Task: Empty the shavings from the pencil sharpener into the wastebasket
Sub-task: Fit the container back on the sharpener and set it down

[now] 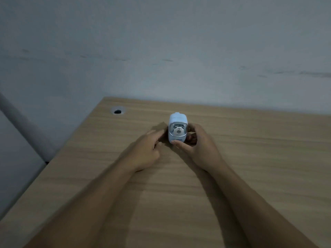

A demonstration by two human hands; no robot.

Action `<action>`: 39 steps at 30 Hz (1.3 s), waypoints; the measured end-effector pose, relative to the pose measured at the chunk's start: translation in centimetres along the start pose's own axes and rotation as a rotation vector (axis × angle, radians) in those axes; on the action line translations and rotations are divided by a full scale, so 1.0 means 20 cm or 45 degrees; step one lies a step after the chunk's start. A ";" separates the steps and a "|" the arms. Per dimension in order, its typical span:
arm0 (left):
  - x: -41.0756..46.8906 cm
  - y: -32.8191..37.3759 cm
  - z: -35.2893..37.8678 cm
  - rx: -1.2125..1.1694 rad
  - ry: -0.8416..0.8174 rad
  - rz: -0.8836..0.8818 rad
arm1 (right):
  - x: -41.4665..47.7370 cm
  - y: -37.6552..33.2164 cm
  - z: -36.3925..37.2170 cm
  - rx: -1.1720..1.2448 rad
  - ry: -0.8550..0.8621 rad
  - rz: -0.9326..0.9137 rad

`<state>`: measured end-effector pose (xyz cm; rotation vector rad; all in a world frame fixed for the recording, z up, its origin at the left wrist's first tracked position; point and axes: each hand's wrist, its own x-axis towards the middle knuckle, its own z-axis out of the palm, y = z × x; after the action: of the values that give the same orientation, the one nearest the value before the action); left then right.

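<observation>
A small light-blue pencil sharpener (177, 127) stands upright on the wooden desk (250, 158), with a bear figure in its front window. My right hand (198, 145) wraps around its right side, thumb across the lower front and fingers behind. My left hand (147, 151) rests on the desk just left of the sharpener, index finger stretched toward its left side; whether the fingertip touches it is unclear. No wastebasket is in view.
A round cable hole (117, 111) with a grey rim sits near the desk's far left corner. The desk's left edge runs diagonally from there toward me. A grey wall (161, 51) stands right behind the desk.
</observation>
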<state>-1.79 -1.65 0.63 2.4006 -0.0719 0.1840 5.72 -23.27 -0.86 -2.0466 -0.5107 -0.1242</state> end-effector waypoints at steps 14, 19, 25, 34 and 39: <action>0.82 -0.17 0.04 0.149 0.013 -0.063 | 0.75 0.20 0.16 -0.208 0.179 0.000; 0.86 -0.16 0.05 0.268 0.009 -0.065 | 0.81 0.23 0.17 -0.301 0.152 0.008; 0.86 -0.17 0.07 0.328 0.025 -0.049 | 0.82 0.25 0.18 -0.351 0.131 0.028; 0.80 -0.09 0.09 0.466 0.165 -0.157 | 0.74 0.15 0.18 -0.609 0.095 0.150; 0.60 -0.06 0.10 0.575 0.046 -0.159 | 0.52 0.07 0.14 -0.871 -0.062 0.177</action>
<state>10.48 -2.14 0.22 2.8387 0.1525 0.2014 15.50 -18.40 -0.37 -2.7512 -0.3811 -0.1840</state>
